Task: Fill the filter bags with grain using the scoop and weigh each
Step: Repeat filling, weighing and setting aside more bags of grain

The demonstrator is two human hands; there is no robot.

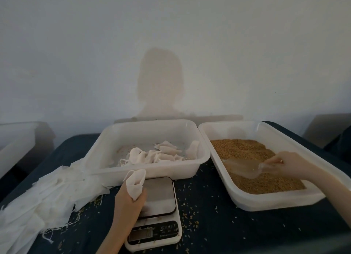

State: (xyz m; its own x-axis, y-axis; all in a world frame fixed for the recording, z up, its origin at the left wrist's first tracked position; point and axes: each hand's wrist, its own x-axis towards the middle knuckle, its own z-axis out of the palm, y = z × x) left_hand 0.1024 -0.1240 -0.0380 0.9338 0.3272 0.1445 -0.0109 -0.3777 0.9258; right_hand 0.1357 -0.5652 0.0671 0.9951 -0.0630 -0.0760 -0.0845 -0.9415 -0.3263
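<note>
My left hand (129, 202) grips an empty white filter bag (135, 183) upright, mouth open, above the left edge of a small digital scale (158, 212). My right hand (288, 163) holds the handle of a clear plastic scoop (245, 167), whose bowl lies on the brown grain (247, 153) in the right-hand white tray (266, 202). Several filter bags (161, 155) lie in the middle white tray (106, 147). A heap of flat empty bags (43, 196) spreads over the table at left.
Loose grains (190, 215) are scattered on the dark blue tablecloth around the scale. Another translucent bin (17, 139) stands at far left. A pale wall rises right behind the trays, and a dark shape sits at the far right edge.
</note>
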